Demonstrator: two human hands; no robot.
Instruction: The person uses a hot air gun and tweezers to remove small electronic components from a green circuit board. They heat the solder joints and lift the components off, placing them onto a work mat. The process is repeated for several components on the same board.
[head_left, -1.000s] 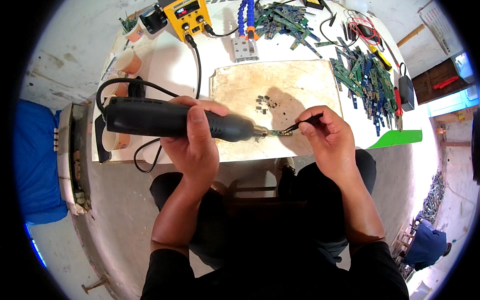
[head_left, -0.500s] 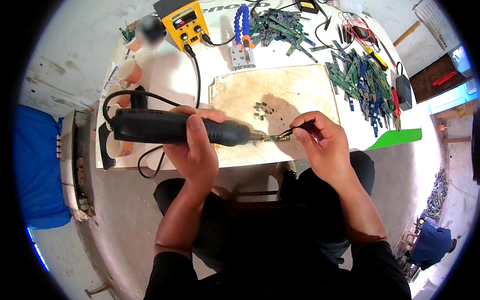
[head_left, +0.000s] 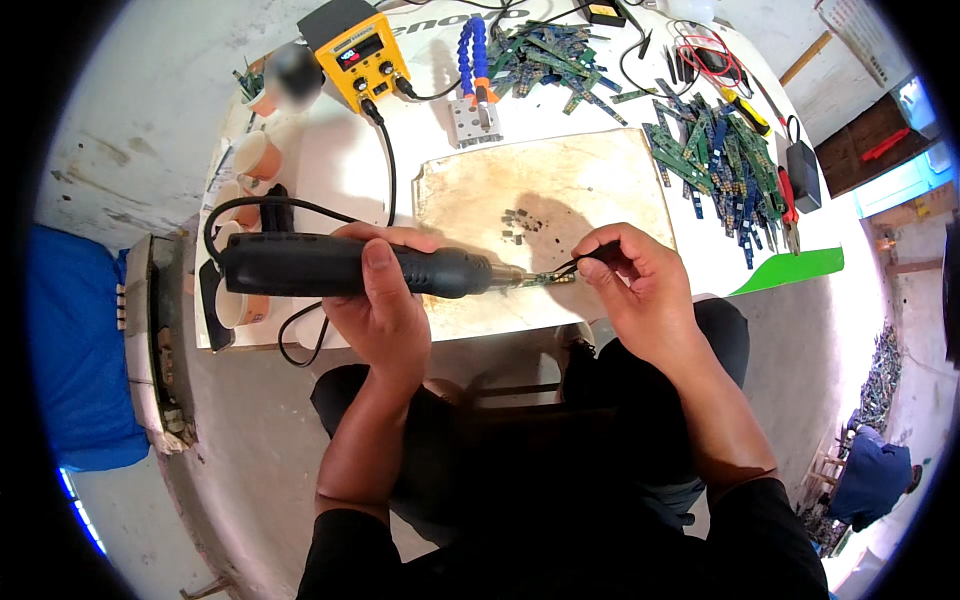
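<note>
My left hand (head_left: pixel 385 300) is wrapped round a black hot air gun (head_left: pixel 300 265), held level with its metal nozzle pointing right. Just past the nozzle tip lies a narrow circuit board strip (head_left: pixel 550 279) near the front edge of a stained, cream-coloured mat (head_left: pixel 470 180). My right hand (head_left: pixel 640 290) pinches dark tweezers (head_left: pixel 570 266), whose tips reach the strip beside the nozzle. Several small dark chips (head_left: pixel 516 225) lie loose on the mat beyond the strip, partly in shadow. Whether the tweezers grip a part on the strip is too small to tell.
A yellow soldering station (head_left: pixel 358 60) stands at the back left. Paper cups (head_left: pixel 257 157) line the table's left side. Heaps of circuit board strips (head_left: pixel 715 150) lie at right and at the back (head_left: pixel 550 60). A blue jointed hose (head_left: pixel 472 55) stands on a metal block. Another person (head_left: pixel 872 480) is far right.
The view has shifted slightly. Both hands keep their grips, with the nozzle and tweezers still at the strip; no part has visibly been moved.
</note>
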